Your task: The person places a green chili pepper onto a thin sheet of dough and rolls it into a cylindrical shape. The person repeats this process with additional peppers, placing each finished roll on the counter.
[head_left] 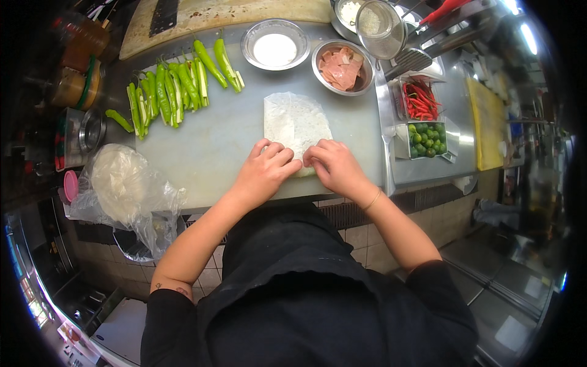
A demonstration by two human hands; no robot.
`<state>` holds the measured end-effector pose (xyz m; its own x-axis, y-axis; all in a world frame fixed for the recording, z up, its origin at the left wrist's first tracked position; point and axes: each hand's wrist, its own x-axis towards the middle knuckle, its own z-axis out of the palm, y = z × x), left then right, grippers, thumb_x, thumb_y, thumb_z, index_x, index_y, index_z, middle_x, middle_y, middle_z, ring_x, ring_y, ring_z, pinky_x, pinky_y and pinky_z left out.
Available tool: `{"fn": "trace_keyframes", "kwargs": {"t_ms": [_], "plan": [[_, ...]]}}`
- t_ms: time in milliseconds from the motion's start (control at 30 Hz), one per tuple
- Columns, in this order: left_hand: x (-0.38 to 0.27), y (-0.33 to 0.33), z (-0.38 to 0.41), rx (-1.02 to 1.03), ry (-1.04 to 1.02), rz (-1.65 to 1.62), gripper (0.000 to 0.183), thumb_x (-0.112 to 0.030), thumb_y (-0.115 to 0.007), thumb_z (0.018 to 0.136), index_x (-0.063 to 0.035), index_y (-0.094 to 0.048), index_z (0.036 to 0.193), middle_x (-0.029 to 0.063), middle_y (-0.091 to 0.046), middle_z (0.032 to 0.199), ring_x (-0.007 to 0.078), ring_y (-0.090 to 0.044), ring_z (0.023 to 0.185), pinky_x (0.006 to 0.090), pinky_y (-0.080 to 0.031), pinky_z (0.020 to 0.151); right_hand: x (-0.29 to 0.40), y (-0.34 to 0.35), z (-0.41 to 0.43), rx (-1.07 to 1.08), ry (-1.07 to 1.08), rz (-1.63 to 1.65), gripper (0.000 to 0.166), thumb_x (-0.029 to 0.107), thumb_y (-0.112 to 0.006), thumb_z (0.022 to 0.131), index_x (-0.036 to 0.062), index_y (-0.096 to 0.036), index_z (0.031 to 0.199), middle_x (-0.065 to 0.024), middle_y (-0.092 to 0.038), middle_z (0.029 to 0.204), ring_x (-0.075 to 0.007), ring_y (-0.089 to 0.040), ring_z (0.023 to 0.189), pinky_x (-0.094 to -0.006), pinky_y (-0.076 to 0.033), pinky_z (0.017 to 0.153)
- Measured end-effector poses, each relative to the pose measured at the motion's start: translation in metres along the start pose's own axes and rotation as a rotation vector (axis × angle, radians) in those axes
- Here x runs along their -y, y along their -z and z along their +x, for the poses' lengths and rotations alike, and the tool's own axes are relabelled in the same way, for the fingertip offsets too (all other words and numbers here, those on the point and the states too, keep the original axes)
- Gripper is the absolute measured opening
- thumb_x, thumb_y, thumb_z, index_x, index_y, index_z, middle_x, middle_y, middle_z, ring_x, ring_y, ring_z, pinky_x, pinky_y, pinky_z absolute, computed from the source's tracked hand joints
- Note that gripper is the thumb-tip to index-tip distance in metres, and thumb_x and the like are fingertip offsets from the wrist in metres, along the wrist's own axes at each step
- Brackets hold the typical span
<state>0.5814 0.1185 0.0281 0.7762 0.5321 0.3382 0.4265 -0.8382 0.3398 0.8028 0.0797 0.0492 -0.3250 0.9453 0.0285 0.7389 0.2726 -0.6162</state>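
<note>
A thin white wrapper sheet (296,117) lies on the cutting board (206,156) close to its front edge. Both hands are at the sheet's near end: my left hand (270,167) has its fingers curled over the left side, and my right hand (335,165) pinches at the right side. What lies under the fingers is mostly hidden. Beyond the sheet stand a metal bowl of white liquid or paste (275,48) and a metal bowl of pink sliced meat, seemingly ham (341,69). Slit long green chili peppers (172,91) lie in a row at the back left.
Left of the board, a plastic bag (121,183) holds a stack of round pale wrappers. A long metal utensil (385,133) lies along the board's right edge. Farther right are containers of red chilies (419,101) and small green citrus (426,140), with a strainer (380,30) behind.
</note>
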Motion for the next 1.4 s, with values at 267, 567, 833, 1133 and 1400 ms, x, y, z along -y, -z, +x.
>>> {"fn": "trace_keyframes", "kwargs": {"t_ms": [267,567,833,1133,1400], "plan": [[-0.002,0.016,-0.012,0.060,0.031,-0.110,0.032,-0.020,-0.073,0.077,-0.0112,-0.064,0.106,0.0027,-0.063,0.103,0.0216,-0.059,0.104,0.0444,-0.034,0.112,0.010,0.012,-0.009,-0.095,0.148,-0.037,0.017,0.011,-0.071,0.081,0.0087,-0.065,0.097,-0.0096,-0.058,0.103,-0.0315,-0.055,0.100,-0.0409,-0.044,0.092],[0.013,0.018,-0.010,-0.075,0.056,-0.043,0.028,-0.022,-0.072,0.083,-0.0106,-0.063,0.107,0.0068,-0.061,0.101,0.0246,-0.056,0.108,0.0454,-0.035,0.107,-0.023,0.008,-0.006,0.041,0.171,0.018,0.026,0.020,-0.078,0.080,0.0089,-0.067,0.101,-0.0079,-0.064,0.099,-0.0287,-0.057,0.095,-0.0406,-0.045,0.090],[0.015,0.010,-0.005,-0.116,0.221,-0.057,0.016,-0.020,-0.071,0.085,-0.0099,-0.063,0.095,0.0072,-0.057,0.087,0.0265,-0.055,0.090,0.0406,-0.040,0.090,-0.013,0.030,0.014,0.112,-0.092,0.038,0.019,0.023,-0.077,0.083,0.0118,-0.071,0.097,-0.0059,-0.066,0.089,-0.0275,-0.060,0.091,-0.0396,-0.045,0.089],[0.004,0.005,-0.015,-0.236,0.400,-0.177,0.017,-0.017,-0.071,0.086,-0.0093,-0.068,0.100,0.0052,-0.057,0.085,0.0242,-0.056,0.088,0.0392,-0.040,0.087,-0.007,0.014,0.004,-0.102,-0.035,-0.120,0.019,0.020,-0.075,0.083,0.0117,-0.071,0.100,-0.0093,-0.060,0.103,-0.0286,-0.055,0.101,-0.0403,-0.044,0.092],[0.001,0.000,-0.022,-0.159,0.486,-0.283,0.033,-0.008,-0.072,0.082,-0.0070,-0.063,0.114,0.0068,-0.058,0.093,0.0245,-0.058,0.090,0.0384,-0.042,0.084,0.012,-0.011,0.012,-0.206,0.155,-0.063,0.028,0.006,-0.071,0.079,0.0084,-0.067,0.107,-0.0089,-0.063,0.101,-0.0296,-0.059,0.097,-0.0395,-0.046,0.090]]}}
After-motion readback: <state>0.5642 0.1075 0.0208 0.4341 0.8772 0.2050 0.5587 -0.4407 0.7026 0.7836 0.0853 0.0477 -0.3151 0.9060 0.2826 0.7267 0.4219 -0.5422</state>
